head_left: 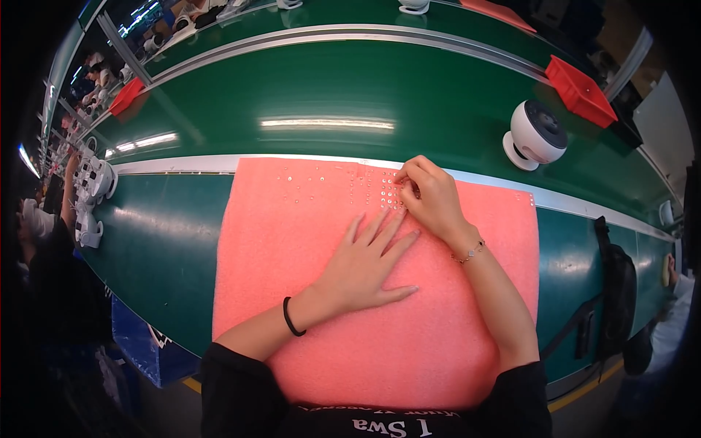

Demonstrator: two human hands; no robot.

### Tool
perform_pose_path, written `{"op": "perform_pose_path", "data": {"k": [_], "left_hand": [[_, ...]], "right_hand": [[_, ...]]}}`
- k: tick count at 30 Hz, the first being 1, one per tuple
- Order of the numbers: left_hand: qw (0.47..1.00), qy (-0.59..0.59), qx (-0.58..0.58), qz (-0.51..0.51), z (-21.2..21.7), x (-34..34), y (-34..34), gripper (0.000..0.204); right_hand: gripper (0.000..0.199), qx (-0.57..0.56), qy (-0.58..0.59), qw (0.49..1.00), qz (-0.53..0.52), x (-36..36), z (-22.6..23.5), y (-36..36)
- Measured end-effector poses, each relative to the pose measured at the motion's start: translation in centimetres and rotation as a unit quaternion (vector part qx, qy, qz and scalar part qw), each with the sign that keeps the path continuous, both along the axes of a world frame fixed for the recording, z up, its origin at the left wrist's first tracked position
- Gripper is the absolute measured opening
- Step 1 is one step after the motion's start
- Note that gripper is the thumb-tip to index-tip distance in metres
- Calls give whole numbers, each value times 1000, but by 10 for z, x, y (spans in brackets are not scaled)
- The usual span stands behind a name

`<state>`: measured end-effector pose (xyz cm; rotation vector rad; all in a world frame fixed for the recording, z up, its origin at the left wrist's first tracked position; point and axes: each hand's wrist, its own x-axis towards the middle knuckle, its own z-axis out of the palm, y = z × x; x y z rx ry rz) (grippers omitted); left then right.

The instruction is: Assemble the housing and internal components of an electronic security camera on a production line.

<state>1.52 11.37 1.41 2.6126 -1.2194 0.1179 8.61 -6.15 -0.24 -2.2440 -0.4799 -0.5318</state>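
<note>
A pink foam sheet (350, 350) lies on the bench in front of me. Small shiny round pieces (388, 195) sit in close rows near its far edge, and a looser scatter of them (290, 179) lies farther left. My left hand (361, 266) rests flat on the foam with fingers spread, its fingertips just below the rows. At the right side of those rows, my right hand (427, 193) is bent down with thumb and fingers pinched together. Whatever is between those fingertips is too small or hidden to name.
Beyond the foam runs a green conveyor belt (314, 91) with a metal edge. A white round camera (537, 135) stands on it at right, near a red tray (580, 91). White devices (93, 182) cluster at the left bench end. A black strap-like item (617, 292) lies at right.
</note>
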Motion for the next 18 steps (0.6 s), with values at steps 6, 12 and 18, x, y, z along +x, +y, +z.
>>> {"op": "perform_pose_path", "data": {"k": [6, 12, 18], "left_hand": [[1000, 13, -2, 0, -1, 0, 0, 78], [1000, 16, -1, 0, -1, 0, 0, 78], [1000, 14, -1, -1, -1, 0, 0, 78]], "right_hand": [[7, -5, 2, 1000, -3, 0, 0, 0], [7, -4, -3, 1000, -2, 0, -1, 0], [7, -4, -9, 1000, 0, 1, -2, -1]]}}
